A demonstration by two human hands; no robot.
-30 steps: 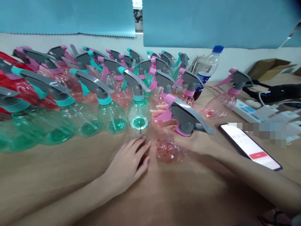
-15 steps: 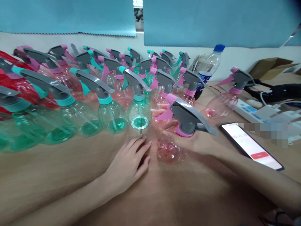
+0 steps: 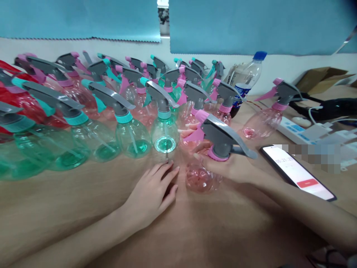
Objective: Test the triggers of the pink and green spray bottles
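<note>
My right hand [image 3: 223,167] is wrapped round the neck of a pink spray bottle [image 3: 199,178], just under its pink collar; the bottle has a grey head with a pink nozzle and trigger. Its base is at the tabletop. My left hand [image 3: 153,188] lies flat on the wooden table [image 3: 111,208] with fingers stretched out, holding nothing. Just beyond its fingertips stands a green spray bottle [image 3: 165,134] with a turquoise collar. More green spray bottles [image 3: 134,139] line up to the left of it.
Several pink and green spray bottles crowd behind. A lone pink spray bottle [image 3: 263,121] stands at the right. Nearby lie a lit phone [image 3: 298,173] and a white power strip [image 3: 295,130] with plugs. At the back are a blue-capped drink bottle [image 3: 251,74] and a cardboard box [image 3: 320,80].
Almost nothing differs. The whole view has shifted very slightly, and both hands keep their places, the right one still round the pink spray bottle.
</note>
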